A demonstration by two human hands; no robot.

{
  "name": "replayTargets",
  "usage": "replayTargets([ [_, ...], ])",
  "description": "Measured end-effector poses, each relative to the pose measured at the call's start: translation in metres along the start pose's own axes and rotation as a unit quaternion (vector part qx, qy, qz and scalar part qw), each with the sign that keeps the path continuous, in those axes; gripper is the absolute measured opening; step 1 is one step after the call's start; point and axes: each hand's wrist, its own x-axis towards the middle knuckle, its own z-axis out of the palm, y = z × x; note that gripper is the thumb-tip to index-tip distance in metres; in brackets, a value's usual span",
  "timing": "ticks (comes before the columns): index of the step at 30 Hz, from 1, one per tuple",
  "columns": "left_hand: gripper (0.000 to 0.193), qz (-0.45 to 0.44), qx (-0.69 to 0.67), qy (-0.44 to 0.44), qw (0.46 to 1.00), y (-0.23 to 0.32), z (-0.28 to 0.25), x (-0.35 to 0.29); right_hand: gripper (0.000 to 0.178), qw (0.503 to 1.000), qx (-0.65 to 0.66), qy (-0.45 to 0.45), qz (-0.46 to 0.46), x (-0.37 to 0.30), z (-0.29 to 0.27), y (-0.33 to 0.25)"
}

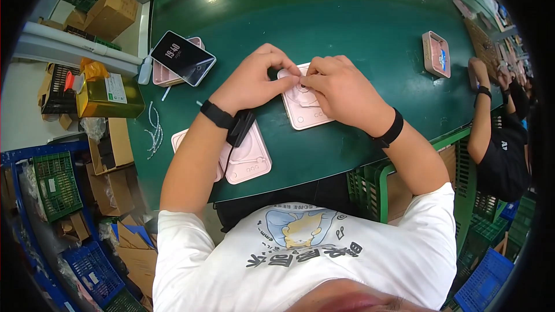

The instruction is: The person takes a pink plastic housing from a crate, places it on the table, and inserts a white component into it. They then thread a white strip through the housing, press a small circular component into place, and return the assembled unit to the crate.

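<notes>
A flat pink plastic housing [305, 119] with rounded corners and a round raised part lies on the green table in front of me. My left hand [254, 81] reaches over its far left side, thumb and forefinger brought close together. From the other side my right hand [347, 89] bends over the housing, its fingertips pinched near the round part. Whatever is between the fingertips of either hand is too small or hidden to make out. Below my left forearm rest more pink housings [254, 160], partly covered by the arm and a black wrist device [240, 130].
At the far left a phone [184, 58] lies on pink housings. Thin clear strips [154, 133] lie near the left edge. A pink tray [435, 55] with something blue inside sits at the right. Beside it is a co-worker's arm [481, 110]. A yellow can [110, 97] stands left.
</notes>
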Motion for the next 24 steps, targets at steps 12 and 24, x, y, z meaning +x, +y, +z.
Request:
replayTargets([
  [12, 0.022, -0.038, -0.071, -0.023, 0.996, -0.019, 0.009, 0.010, 0.013, 0.989, 0.098, -0.025, 0.108, 0.004, -0.005, -0.015],
  [24, 0.025, -0.064, -0.074, -0.025, 0.995, -0.015, 0.009, 0.010, 0.013, 0.987, 0.136, -0.016, 0.084, -0.004, -0.018, 0.015],
])
